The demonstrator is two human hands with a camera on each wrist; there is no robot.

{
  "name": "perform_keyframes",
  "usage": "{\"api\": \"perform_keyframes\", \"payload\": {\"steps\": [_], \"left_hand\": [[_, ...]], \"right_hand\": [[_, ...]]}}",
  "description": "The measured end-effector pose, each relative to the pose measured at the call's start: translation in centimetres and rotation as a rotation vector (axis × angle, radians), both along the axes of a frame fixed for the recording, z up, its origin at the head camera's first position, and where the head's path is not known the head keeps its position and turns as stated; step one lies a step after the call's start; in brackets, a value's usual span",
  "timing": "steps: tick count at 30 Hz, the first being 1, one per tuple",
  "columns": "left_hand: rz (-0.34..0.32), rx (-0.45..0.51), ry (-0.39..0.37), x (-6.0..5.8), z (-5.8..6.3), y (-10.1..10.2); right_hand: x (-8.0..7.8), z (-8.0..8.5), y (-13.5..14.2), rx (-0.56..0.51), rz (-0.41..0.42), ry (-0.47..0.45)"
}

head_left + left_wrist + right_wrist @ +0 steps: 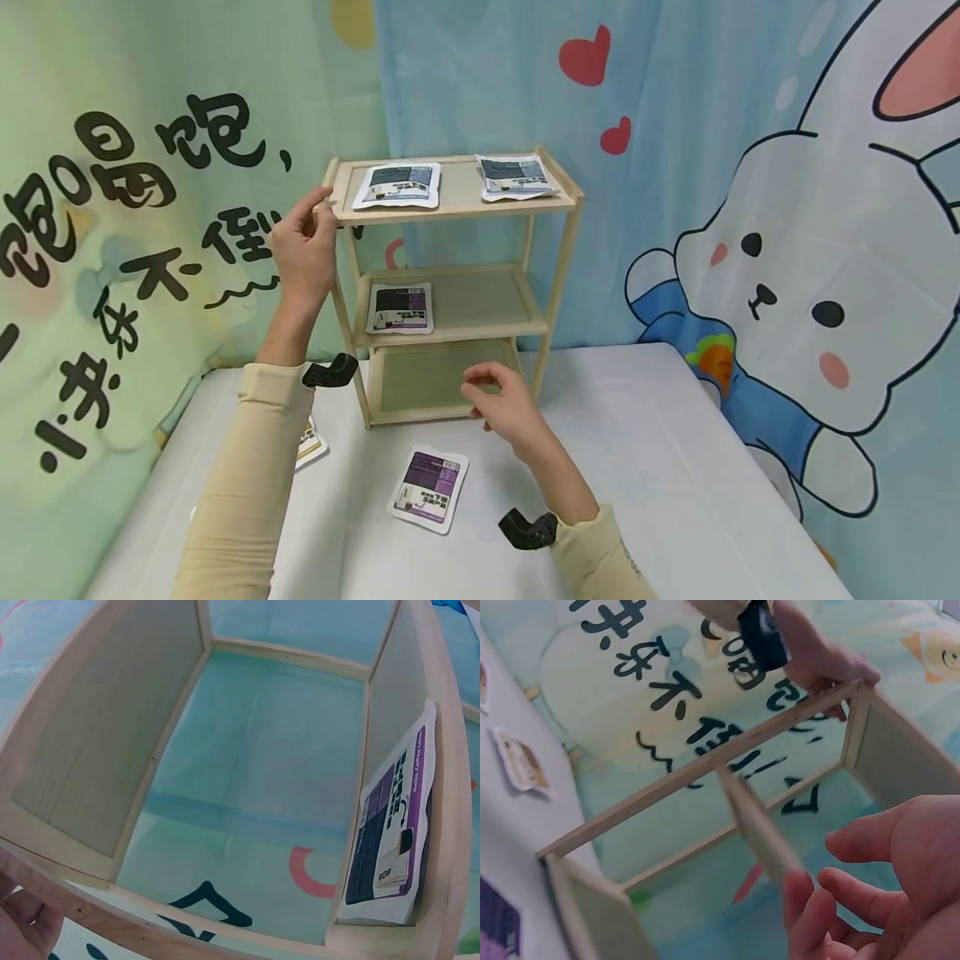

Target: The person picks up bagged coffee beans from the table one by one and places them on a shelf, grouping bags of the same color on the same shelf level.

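Note:
A three-tier wooden shelf (457, 213) stands in the middle of the table. My left hand (303, 250) grips its top front-left corner, thumb and fingertips at the frame; the right wrist view shows the same hand (821, 664) at that corner. My right hand (510, 408) hovers in front of the bottom tier, fingers loosely curled around nothing. Two white pouches with dark teal labels, one at left (401, 185) and one at right (517, 177), lie on the top tier. A purple-labelled pouch (401, 308) rests at the left of the middle tier.
Another purple-labelled pouch (430, 488) lies flat on the white table (675, 492) before the shelf. A yellow-labelled pouch (310, 446) is partly hidden behind my left forearm. Behind the shelf hangs a printed curtain (465, 75).

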State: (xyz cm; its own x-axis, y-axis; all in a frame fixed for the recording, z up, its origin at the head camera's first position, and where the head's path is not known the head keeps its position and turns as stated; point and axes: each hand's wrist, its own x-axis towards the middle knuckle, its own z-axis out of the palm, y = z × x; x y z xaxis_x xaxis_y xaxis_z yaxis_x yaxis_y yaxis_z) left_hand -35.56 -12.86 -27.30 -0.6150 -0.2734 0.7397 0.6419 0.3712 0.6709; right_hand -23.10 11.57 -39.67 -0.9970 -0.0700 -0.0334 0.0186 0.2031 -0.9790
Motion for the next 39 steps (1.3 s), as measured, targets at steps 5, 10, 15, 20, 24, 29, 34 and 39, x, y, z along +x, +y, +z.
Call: {"api": "perform_keyframes", "payload": {"steps": [5,10,15,20,24,29,34,39], "left_hand": [[-0.007,0.003,-0.015,0.1,0.1,0.0],[0.0,0.005,-0.009,0.2,0.1,-0.1],[-0.006,0.008,-0.02,0.3,0.0,-0.3],[-0.004,-0.005,-0.022,0.3,0.0,-0.2],[-0.007,-0.003,-0.007,0.3,0.0,-0.1],[-0.009,-0.01,-0.002,0.3,0.1,0.1],[-0.005,-0.017,0.008,0.3,0.2,0.0],[-0.009,-0.013,0.003,0.4,0.1,0.0]], "right_hand": [[1.3,-3.0,0.6,0.016,-0.047,-0.017],[2.5,-6.0,0.7,0.013,-0.055,-0.058],[3.7,-8.6,0.4,-0.01,-0.052,-0.115],[4.7,-10.7,-0.1,-0.059,-0.062,-0.171],[5.2,-11.6,-0.6,-0.066,-0.04,-0.187],[5.6,-12.0,-1.1,-0.062,0.042,-0.198],[5.8,-12.0,-1.4,-0.059,0.077,-0.229],[5.9,-12.1,-2.0,-0.026,0.061,-0.236]]}}
